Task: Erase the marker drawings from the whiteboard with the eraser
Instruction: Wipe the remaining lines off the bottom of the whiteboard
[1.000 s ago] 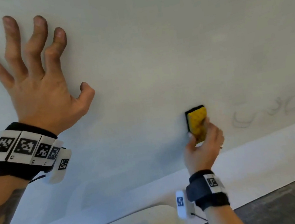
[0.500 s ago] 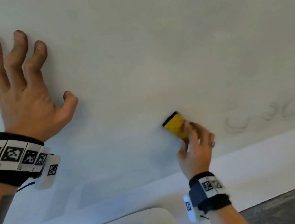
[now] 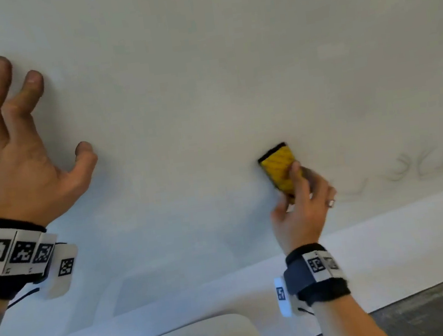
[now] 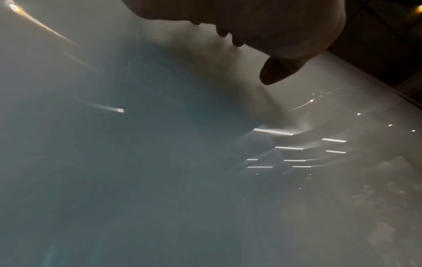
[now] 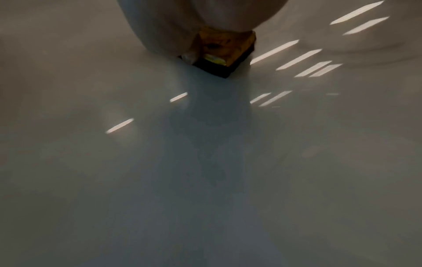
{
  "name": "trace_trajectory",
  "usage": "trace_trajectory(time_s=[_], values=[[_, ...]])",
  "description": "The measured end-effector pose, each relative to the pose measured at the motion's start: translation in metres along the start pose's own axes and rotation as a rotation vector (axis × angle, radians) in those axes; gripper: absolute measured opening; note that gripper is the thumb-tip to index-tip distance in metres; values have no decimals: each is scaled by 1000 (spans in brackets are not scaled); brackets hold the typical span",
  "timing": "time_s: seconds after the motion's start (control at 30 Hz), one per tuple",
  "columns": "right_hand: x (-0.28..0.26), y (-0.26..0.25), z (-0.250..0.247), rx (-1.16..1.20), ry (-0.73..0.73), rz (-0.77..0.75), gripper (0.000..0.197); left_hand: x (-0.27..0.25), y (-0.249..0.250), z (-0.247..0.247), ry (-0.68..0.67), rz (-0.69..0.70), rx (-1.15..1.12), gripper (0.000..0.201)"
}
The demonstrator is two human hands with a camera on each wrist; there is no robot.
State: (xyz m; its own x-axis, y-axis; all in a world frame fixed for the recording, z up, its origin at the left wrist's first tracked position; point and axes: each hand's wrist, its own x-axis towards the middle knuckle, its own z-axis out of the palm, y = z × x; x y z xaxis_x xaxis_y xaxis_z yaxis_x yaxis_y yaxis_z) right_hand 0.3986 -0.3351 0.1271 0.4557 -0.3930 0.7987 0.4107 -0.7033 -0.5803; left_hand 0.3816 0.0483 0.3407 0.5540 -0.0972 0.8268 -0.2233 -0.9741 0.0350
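Big whiteboard (image 3: 203,72) fills pretty much the whole view, with a strip of grey floor (image 3: 441,305) down in the corner. Right hand (image 3: 301,214) pinches the yellow eraser (image 3: 279,170), black felt side flat on the board. Faint marker squiggles (image 3: 421,165) sit just right of it, low on the board. Left hand (image 3: 9,154) is spread wide, fingertips braced against the board, holding nothing.

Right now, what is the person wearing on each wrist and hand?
Left hand: bare, with a black wristband carrying white square-code tags and a thin dark cable. Right hand: a ring on one finger, a black-and-grey wristband with similar tags and a small white tagged unit. No sleeves show.
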Motion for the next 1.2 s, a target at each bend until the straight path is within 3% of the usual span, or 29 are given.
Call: trace_trajectory(time_s=[0.1, 0.17, 0.23, 0.33, 0.43, 0.57, 0.67, 0.77, 0.87, 0.97, 1.1, 1.13, 1.2], values=[[62, 71, -26, 69, 256, 542, 58, -2, 8, -2, 40, -4, -38, 91], [75, 72, -26, 78, 308, 645, 58, 2, 31, -5, 61, -17, -30, 89], [51, 42, -14, 60, 246, 451, 56, 9, 77, -4, 99, 79, -34, 79], [-24, -6, 4, 24, -19, 150, 59, 14, 169, 12, 157, 317, 6, 66], [-48, 11, -4, -2, -147, 74, 58, 19, 230, 32, 162, 365, 27, 59], [44, 56, -36, 53, 87, 271, 61, 31, 244, 32, 184, 337, -37, 55], [112, 35, -35, 85, 197, 139, 59, 42, 240, 29, 213, 315, -85, 52], [83, 3, -22, 54, 39, -187, 63, 57, 248, 29, 239, 296, -106, 50], [31, 44, -34, -76, -192, -397, 71, 66, 258, 26, 258, 284, -131, 50], [73, 95, -57, -104, -133, -351, 70, 69, 262, 26, 268, 279, -154, 49], [142, 89, -60, 31, 99, -94, 59, 74, 286, 39, 261, 269, -139, 48], [136, 81, -54, 35, 99, -107, 61, 75, 297, 44, 255, 268, -130, 48], [95, 76, -44, -2, -31, -281, 66, 79, 321, 55, 245, 266, -101, 49]])
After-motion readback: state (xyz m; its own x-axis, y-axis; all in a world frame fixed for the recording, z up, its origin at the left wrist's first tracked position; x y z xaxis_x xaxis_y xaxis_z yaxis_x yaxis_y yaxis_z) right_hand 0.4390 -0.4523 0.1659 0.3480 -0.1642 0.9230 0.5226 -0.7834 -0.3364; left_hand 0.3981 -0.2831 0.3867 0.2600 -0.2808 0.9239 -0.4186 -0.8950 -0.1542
